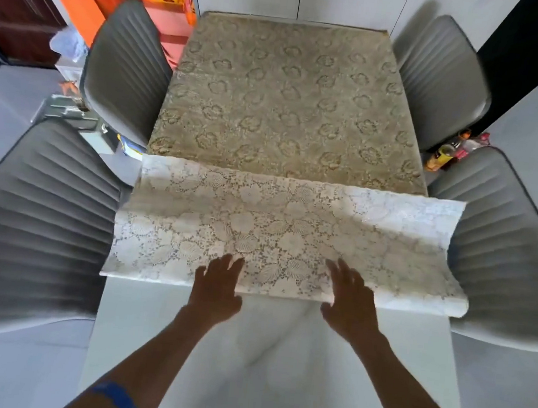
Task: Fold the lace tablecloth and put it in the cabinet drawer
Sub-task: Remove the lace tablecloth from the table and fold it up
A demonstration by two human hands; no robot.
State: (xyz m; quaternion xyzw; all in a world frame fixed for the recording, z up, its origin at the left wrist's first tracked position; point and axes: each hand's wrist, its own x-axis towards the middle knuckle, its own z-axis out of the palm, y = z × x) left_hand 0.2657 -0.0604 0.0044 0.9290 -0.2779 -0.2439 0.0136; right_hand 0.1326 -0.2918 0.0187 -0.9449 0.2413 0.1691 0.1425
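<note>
Step in hand: the person is working on the first fold, with the near part of the lace tablecloth (285, 159) turned back over itself across the table (275, 347).
Left hand (217, 286): lying flat, fingers straight, pressing on the folded edge; grasping nothing.
Right hand (348, 300): likewise spread flat on the lace near the fold, not clenched; the thumb may be tucking under the edge, though blur is making that hard to tell.
Doing it well: both palms should be sliding outward from the middle so the crease is running straight, and the overhanging ends should be getting evened before the next fold.
Cloth position: it is covering the far part of the table, the folded band lying across the middle, its ends drooping past both sides toward the grey chairs (44, 213).
Cloth look: cream floral lace, the turned-over band showing paler than the beige far part; thin, limp, likely to be slipping on the glossy top.
</note>
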